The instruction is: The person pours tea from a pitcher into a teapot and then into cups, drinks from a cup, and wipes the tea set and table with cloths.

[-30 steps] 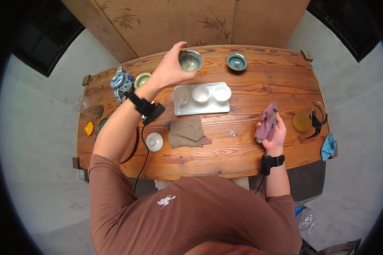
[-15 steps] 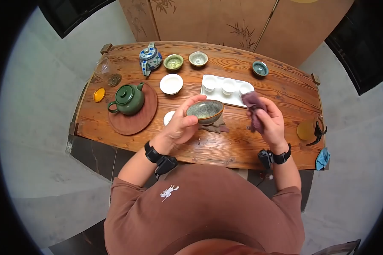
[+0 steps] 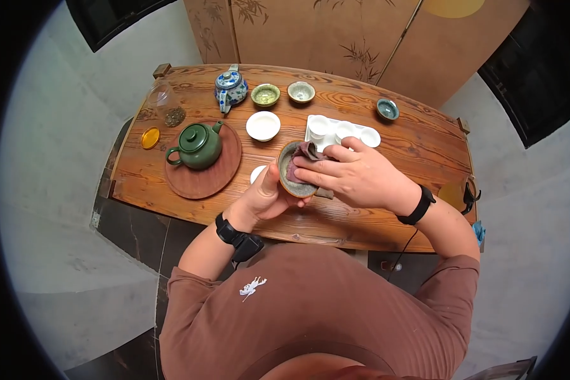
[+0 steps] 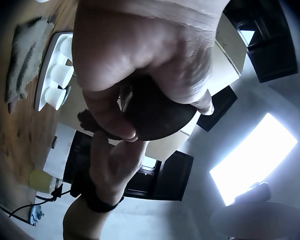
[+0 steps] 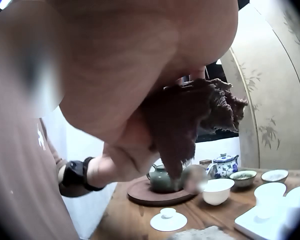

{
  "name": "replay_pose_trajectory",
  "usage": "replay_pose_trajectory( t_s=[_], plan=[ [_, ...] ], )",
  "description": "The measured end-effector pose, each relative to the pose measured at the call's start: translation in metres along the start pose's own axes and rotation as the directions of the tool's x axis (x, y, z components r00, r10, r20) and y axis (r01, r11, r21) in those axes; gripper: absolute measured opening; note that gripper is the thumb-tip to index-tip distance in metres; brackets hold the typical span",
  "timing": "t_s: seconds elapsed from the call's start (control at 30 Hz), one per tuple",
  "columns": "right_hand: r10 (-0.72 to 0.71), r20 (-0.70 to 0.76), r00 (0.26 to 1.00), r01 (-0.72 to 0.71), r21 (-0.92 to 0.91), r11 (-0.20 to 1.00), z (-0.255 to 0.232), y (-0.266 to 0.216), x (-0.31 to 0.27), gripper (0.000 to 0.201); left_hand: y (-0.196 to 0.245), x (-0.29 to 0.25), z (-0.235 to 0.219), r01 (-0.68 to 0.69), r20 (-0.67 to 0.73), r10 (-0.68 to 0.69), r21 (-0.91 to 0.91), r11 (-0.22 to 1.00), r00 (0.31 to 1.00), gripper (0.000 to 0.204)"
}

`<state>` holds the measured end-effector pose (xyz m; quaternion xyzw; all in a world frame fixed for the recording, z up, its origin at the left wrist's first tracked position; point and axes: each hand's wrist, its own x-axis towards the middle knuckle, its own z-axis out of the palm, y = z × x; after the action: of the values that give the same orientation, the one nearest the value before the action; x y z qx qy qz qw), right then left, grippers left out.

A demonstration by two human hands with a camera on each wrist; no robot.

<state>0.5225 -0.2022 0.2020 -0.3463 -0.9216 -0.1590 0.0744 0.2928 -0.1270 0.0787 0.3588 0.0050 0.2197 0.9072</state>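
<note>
The left hand (image 3: 264,197) grips a grey-green bowl (image 3: 287,182) with a brown rim, its mouth tilted toward the right hand. Over that mouth, the right hand (image 3: 361,175) presses a purple cloth (image 3: 296,166) against the inside with its fingers. From below, in the left wrist view, the bowl (image 4: 157,112) is dark, with the fingers of the left hand (image 4: 135,55) around it. Folds of the cloth (image 5: 182,115) hang under the right hand (image 5: 135,65) in the right wrist view; the bowl's inside is hidden there.
Behind the hands stand a white tray (image 3: 308,134) with small white cups, a white bowl (image 3: 263,126) and several glazed bowls. A green teapot (image 3: 199,147) sits on a round board (image 3: 225,171) at left. A pitcher (image 3: 451,192) stands at right.
The right hand has moved left with the cloth, from beside the bowl into its mouth. The bowl, brought down from the back of the table earlier, has turned to face right.
</note>
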Motion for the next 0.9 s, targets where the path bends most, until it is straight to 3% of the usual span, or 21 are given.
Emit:
replay_pose_trajectory(
  t_s=[0.13,0.17,0.2,0.27,0.3,0.4,0.43,0.53,0.57,0.6,0.63,0.67,0.7,0.8,0.9],
  plan=[
    [0.125,0.027,0.992,-0.127,0.138,0.982,0.000,-0.008,-0.002,0.056,0.015,0.007,0.024,-0.184,-0.111,0.208,0.199,0.963,0.972,0.095],
    [0.201,0.074,0.977,-0.214,0.355,0.910,0.004,-0.012,-0.003,0.058,0.017,0.010,0.025,-0.210,-0.101,0.229,0.171,0.963,0.968,0.097],
    [0.246,0.090,0.965,-0.257,0.509,0.822,0.005,-0.016,-0.003,0.059,0.015,0.013,0.024,-0.255,-0.113,0.293,0.269,0.929,0.949,0.098],
    [0.323,0.143,0.935,-0.313,0.763,0.565,0.005,-0.025,-0.004,0.060,0.010,0.017,0.020,-0.325,-0.117,0.418,0.457,0.828,0.901,0.102],
    [0.348,0.232,0.908,-0.382,0.800,0.463,0.004,-0.028,-0.005,0.068,0.010,0.017,0.019,-0.326,-0.098,0.444,0.543,0.774,0.891,0.108],
    [0.381,0.372,0.847,-0.304,0.925,-0.229,0.023,-0.044,-0.013,0.076,0.011,0.020,0.004,-0.372,0.145,0.533,0.861,0.348,0.834,0.111],
    [0.359,0.367,0.858,-0.172,0.865,-0.472,0.027,-0.047,-0.012,0.083,0.011,0.020,0.001,-0.364,0.148,0.531,0.872,0.328,0.834,0.114],
    [0.428,0.398,0.811,-0.094,0.811,-0.577,0.038,-0.061,-0.016,0.084,0.011,0.018,-0.003,-0.358,0.129,0.473,0.826,0.436,0.872,0.113],
    [0.400,0.420,0.815,-0.197,0.849,-0.491,0.030,-0.063,-0.016,0.084,0.010,0.017,0.000,-0.326,0.100,0.451,0.826,0.459,0.887,0.113],
    [0.432,0.334,0.838,-0.153,0.903,-0.402,0.038,-0.072,-0.017,0.082,0.008,0.018,0.002,-0.330,0.071,0.447,0.778,0.534,0.891,0.114],
    [0.476,0.253,0.842,-0.228,0.967,-0.110,0.029,-0.076,-0.014,0.076,0.006,0.017,0.012,-0.293,-0.009,0.414,0.694,0.658,0.910,0.117],
    [0.536,-0.019,0.844,-0.166,0.941,0.294,0.033,-0.077,-0.011,0.071,0.001,0.018,0.011,-0.294,-0.034,0.433,0.687,0.665,0.901,0.117],
    [0.576,-0.023,0.817,-0.219,0.912,0.347,0.030,-0.079,-0.012,0.070,0.000,0.020,0.014,-0.301,-0.040,0.444,0.680,0.668,0.895,0.118],
    [0.583,-0.209,0.785,-0.157,0.844,0.514,0.041,-0.075,-0.020,0.068,-0.004,0.022,0.023,-0.264,-0.091,0.407,0.629,0.731,0.909,0.118],
    [0.589,-0.203,0.783,-0.181,0.830,0.527,0.040,-0.075,-0.027,0.066,-0.004,0.025,0.024,-0.259,-0.073,0.387,0.627,0.735,0.919,0.118]
  ],
)
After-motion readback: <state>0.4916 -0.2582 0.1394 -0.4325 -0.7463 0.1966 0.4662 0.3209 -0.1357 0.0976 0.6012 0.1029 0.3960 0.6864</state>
